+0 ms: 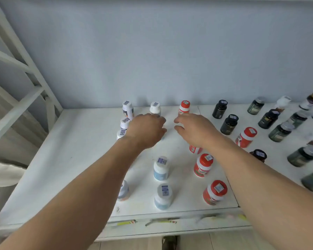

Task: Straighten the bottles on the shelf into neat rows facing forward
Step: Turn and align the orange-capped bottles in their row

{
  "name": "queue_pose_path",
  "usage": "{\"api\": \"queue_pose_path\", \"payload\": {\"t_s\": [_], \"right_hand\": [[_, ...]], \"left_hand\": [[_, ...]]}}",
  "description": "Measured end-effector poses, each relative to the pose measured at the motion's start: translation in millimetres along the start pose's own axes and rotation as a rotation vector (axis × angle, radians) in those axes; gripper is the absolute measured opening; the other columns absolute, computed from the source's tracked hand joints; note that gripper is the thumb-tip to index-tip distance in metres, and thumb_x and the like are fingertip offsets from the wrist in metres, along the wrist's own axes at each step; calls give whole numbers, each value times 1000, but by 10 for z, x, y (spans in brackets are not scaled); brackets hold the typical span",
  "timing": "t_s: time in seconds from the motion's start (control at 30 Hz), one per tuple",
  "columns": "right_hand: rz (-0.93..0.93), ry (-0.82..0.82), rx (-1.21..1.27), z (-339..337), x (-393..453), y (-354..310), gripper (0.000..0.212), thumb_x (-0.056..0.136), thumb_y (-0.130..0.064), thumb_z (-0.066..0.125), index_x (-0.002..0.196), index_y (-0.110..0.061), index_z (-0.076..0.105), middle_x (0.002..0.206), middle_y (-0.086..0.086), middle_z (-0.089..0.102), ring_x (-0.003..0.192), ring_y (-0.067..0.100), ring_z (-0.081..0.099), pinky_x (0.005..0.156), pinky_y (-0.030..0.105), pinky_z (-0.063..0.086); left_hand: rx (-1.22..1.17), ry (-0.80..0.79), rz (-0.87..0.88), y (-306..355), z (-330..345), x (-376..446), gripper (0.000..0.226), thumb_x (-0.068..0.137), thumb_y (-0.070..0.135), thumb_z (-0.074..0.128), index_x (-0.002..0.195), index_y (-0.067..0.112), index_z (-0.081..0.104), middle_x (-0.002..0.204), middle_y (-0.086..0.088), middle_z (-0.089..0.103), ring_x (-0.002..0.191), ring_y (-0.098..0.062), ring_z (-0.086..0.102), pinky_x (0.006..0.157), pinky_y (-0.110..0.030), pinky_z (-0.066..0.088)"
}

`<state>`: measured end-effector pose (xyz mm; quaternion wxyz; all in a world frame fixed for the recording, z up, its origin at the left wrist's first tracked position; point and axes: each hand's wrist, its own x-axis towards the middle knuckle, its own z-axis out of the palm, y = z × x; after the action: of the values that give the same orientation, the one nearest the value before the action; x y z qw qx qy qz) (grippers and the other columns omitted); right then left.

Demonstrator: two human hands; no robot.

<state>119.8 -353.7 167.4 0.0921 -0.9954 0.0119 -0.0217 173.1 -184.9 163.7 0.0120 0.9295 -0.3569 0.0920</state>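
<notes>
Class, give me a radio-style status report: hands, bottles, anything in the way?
Left hand curled over something hidden beneath it, grip unclear. Right hand open, holding nothing, near the red-capped bottle at the back. Bottles upright in loose rows. Both forearms hide some bottles.

White shelf (83,159) carrying upright bottles in rough columns, caps stickered with small barcode labels. At left, white bottles (127,109) in a column running from back to front, partly hidden behind an arm. Next column: a white bottle (155,108) at the back and two pale blue bottles (160,168) near the front. Then red bottles (184,107) with white bands, one at the back, three nearer the front, another (246,137) off to the right. Black bottles (220,109) and dark green bottles (280,131) further right, loosely spaced, some blurred.
</notes>
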Motion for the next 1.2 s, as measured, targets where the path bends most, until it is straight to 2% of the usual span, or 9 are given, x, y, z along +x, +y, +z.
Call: {"api": "queue_pose_path", "payload": {"t_s": [0.27, 0.43, 0.53, 0.63, 0.73, 0.8, 0.97, 1.07, 1.2], "right_hand": [[61, 114, 153, -183, -1105, -98, 37, 97, -40, 50, 130, -24, 59, 136, -3, 57, 115, 22, 57, 94, 36, 46], [104, 121, 185, -137, -1714, 57, 38, 97, -40, 51, 130, -22, 59, 134, -4, 58, 118, 20, 56, 96, 36, 47], [132, 107, 248, -16, -2092, 229, 40, 96, -41, 55, 131, -21, 59, 134, -5, 58, 120, 17, 54, 98, 32, 44], [149, 103, 299, 193, -2421, 446, 43, 93, -44, 59, 129, -20, 61, 132, -4, 59, 119, 16, 52, 94, 28, 40], [145, 23, 289, 553, -2619, 703, 53, 90, -46, 62, 135, -20, 55, 141, -4, 51, 127, 15, 45, 99, 27, 35], [130, -34, 246, 826, -2658, 862, 60, 89, -48, 63, 140, -19, 49, 149, -5, 43, 133, 15, 39, 105, 26, 29], [88, 6, 162, 1375, -2587, 1096, 68, 86, -54, 64, 141, -19, 49, 152, -4, 38, 137, 15, 33, 106, 24, 18], [81, 159, 138, 1562, -2518, 1141, 61, 82, -52, 70, 131, -17, 59, 140, -2, 50, 127, 22, 43, 102, 30, 26], [85, 282, 151, 1692, -2467, 1157, 53, 77, -48, 76, 121, -19, 64, 128, -2, 56, 116, 24, 47, 96, 32, 33]], "left_hand": [[-34, 103, 94, 697, -170, -826, 34, 97, 40, 46, 114, 16, 62, 109, -2, 66, 99, -29, 62, 68, -31, 39], [-97, 105, 133, 1080, -62, -1209, 31, 94, 38, 51, 106, 14, 66, 101, -3, 68, 95, -30, 62, 72, -33, 44], [-76, 114, 188, 1341, 55, -1464, 24, 88, 34, 56, 91, 13, 68, 84, -2, 68, 81, -29, 65, 65, -32, 46], [-91, 100, 154, 1635, 310, -1729, 31, 87, 35, 45, 84, 12, 66, 78, -2, 65, 76, -28, 64, 63, -33, 48], [-102, 69, 47, 1898, 672, -1900, 34, 83, 39, 61, 98, 9, 66, 96, -6, 67, 88, -29, 64, 74, -37, 52], [-83, 33, -30, 2018, 892, -1935, 53, 78, 46, 70, 113, 6, 63, 115, -10, 64, 106, -30, 61, 88, -39, 50], [-75, 12, -125, 2087, 1296, -1903, 74, 86, 52, 61, 141, 5, 44, 147, -10, 44, 138, -30, 36, 113, -39, 29], [-93, 48, -154, 2042, 1440, -1841, 70, 87, 48, 61, 140, 4, 45, 143, -12, 47, 134, -32, 40, 110, -40, 31], [-77, 194, -143, 2005, 1574, -1804, 51, 83, 40, 69, 116, 2, 61, 118, -12, 61, 109, -34, 56, 90, -42, 46]]}}
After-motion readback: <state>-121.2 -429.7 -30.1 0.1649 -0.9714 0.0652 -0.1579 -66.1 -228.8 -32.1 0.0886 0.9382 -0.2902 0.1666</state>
